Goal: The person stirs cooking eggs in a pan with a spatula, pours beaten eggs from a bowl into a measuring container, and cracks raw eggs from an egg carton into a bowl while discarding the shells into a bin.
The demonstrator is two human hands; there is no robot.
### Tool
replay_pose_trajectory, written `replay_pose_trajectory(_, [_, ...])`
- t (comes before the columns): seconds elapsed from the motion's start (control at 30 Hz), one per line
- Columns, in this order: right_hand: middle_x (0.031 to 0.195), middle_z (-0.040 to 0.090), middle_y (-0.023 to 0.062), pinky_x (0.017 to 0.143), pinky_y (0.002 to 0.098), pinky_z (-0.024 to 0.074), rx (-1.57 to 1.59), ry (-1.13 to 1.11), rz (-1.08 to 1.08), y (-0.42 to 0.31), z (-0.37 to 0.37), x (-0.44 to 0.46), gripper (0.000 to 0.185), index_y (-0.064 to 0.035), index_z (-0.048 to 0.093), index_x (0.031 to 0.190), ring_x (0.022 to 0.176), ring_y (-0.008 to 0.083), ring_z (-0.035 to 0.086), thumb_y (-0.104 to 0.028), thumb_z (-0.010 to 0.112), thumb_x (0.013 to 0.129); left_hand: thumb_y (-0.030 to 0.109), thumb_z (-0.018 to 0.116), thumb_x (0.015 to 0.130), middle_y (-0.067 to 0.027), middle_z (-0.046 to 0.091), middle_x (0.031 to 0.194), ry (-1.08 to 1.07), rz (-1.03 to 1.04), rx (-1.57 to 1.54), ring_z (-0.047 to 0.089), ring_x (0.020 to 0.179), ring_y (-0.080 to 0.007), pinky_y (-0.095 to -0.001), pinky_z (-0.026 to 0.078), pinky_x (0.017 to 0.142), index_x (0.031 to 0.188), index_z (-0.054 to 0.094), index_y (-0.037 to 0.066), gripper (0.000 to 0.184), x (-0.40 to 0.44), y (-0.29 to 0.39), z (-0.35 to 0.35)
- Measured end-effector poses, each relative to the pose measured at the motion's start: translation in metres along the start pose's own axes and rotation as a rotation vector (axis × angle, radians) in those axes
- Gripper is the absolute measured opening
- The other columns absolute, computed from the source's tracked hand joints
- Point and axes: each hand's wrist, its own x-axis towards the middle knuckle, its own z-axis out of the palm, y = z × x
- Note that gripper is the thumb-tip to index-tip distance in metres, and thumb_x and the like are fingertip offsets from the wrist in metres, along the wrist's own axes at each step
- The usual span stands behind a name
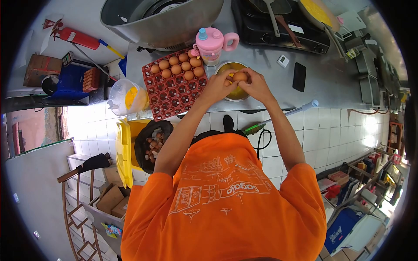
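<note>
Both my hands meet over a metal bowl (237, 95) with yellow liquid in it. A brown egg (240, 77) is held between the fingers of my right hand (257, 87) and my left hand (217, 89). Something brown, perhaps another egg or shell, shows at my left fingertips; its shape is partly hidden. Left of the bowl lies a red egg tray (174, 92), with several brown eggs in its upper cups and bare cups below. A pink tumbler (213, 43) stands between the tray and the bowl's far side.
A black stove (283, 32) with pans and utensils stands behind, beside a large metal pot (159, 26). A phone (299, 77) and a small timer (283, 61) lie to the right. At left are a plastic jug (127, 96) and a yellow bin (124, 152) holding eggshells.
</note>
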Motion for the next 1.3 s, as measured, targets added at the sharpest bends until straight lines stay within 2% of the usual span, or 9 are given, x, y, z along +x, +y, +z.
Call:
replay_pose_trajectory(0.1, [0.103,0.069,0.0199,0.084,0.0365,0.0541,0.003,0.025,-0.048,0.005,0.005,0.0,0.047,0.0038,0.061,0.116,0.092,0.0303,0.069,-0.019,0.07,0.076,0.021,0.072,0.083,-0.0179,0.071,0.084,0.055,0.022,0.021,0.071,0.078,-0.0356,-0.0412,0.055,0.07,0.125,0.058,0.008,0.045,-0.004,-0.004,0.006])
replay_pose_trajectory(0.33, [0.103,0.069,0.0227,0.085,0.0383,0.054,-0.013,0.041,-0.071,0.004,0.008,-0.003,0.047,0.0044,0.06,0.116,0.093,0.0353,0.068,-0.019,0.069,0.076,0.023,0.072,0.082,-0.0181,0.07,0.08,0.053,0.088,0.165,0.07,0.078,-0.0374,-0.0426,0.056,0.069,0.126,0.058,0.009,0.048,-0.004,0.0,0.003])
replay_pose_trajectory(0.43, [0.099,0.07,0.0202,0.082,0.0359,0.0542,-0.038,0.048,-0.068,0.002,0.004,-0.003,0.048,0.0047,0.061,0.116,0.089,0.0301,0.069,-0.019,0.071,0.076,0.024,0.071,0.083,-0.0183,0.07,0.08,0.041,0.059,0.171,0.07,0.078,-0.0358,-0.0405,0.056,0.072,0.127,0.059,0.009,0.048,-0.001,0.001,0.0])
replay_pose_trajectory(0.5, [0.095,0.07,0.0164,0.077,0.0325,0.0536,0.032,-0.05,0.013,0.002,-0.004,-0.004,0.048,0.0046,0.061,0.116,0.082,0.0228,0.067,-0.02,0.072,0.076,0.025,0.071,0.084,-0.018,0.07,0.08,-0.038,0.009,-0.009,0.071,0.076,-0.0332,-0.0386,0.055,0.073,0.128,0.061,0.009,0.048,0.0,-0.001,-0.004])
replay_pose_trajectory(0.6, [0.091,0.069,0.0132,0.073,0.0304,0.0527,0.056,-0.109,0.001,0.014,-0.009,-0.001,0.049,0.0044,0.062,0.116,0.076,0.0178,0.064,-0.021,0.073,0.076,0.028,0.073,0.084,-0.0179,0.07,0.08,-0.052,-0.011,-0.041,0.072,0.077,-0.0313,-0.0363,0.055,0.075,0.128,0.061,0.009,0.049,0.0,-0.005,-0.004])
replay_pose_trajectory(0.8, [0.09,0.068,0.0119,0.072,0.0301,0.0525,0.048,0.007,-0.065,0.012,0.0,-0.001,0.049,0.0022,0.062,0.117,0.075,0.0181,0.064,-0.021,0.074,0.075,0.028,0.072,0.083,-0.0186,0.07,0.086,0.041,0.027,0.215,0.069,0.08,-0.0374,-0.0441,0.055,0.07,0.124,0.061,0.011,0.046,-0.003,0.004,0.007])
replay_pose_trajectory(0.9, [0.092,0.068,0.0114,0.073,0.03,0.0524,0.039,0.022,-0.016,0.016,0.005,0.0,0.049,0.0001,0.061,0.117,0.077,0.0176,0.064,-0.022,0.075,0.075,0.026,0.071,0.083,-0.0187,0.069,0.087,0.073,0.056,0.243,0.068,0.08,-0.0395,-0.0478,0.054,0.067,0.123,0.061,0.011,0.044,-0.005,0.003,0.01])
replay_pose_trajectory(1.03, [0.093,0.067,0.0102,0.073,0.0293,0.0519,0.074,0.03,0.02,0.023,0.011,0.0,0.05,-0.0023,0.06,0.119,0.077,0.0166,0.063,-0.022,0.075,0.076,0.026,0.07,0.083,-0.0196,0.069,0.09,0.096,0.098,0.272,0.067,0.082,-0.0402,-0.0474,0.054,0.07,0.124,0.06,0.011,0.045,-0.005,0.001,0.012])
replay_pose_trajectory(1.3, [0.1,0.064,0.0065,0.077,0.0265,0.0495,0.319,-0.043,0.021,0.041,0.015,0.001,0.051,-0.0027,0.058,0.124,0.08,0.0124,0.057,-0.019,0.071,0.078,0.021,0.07,0.086,-0.0209,0.071,0.102,-0.002,0.058,0.042,0.069,0.095,-0.0392,-0.0434,0.055,0.08,0.129,0.057,0.007,0.047,-0.002,-0.008,0.009])
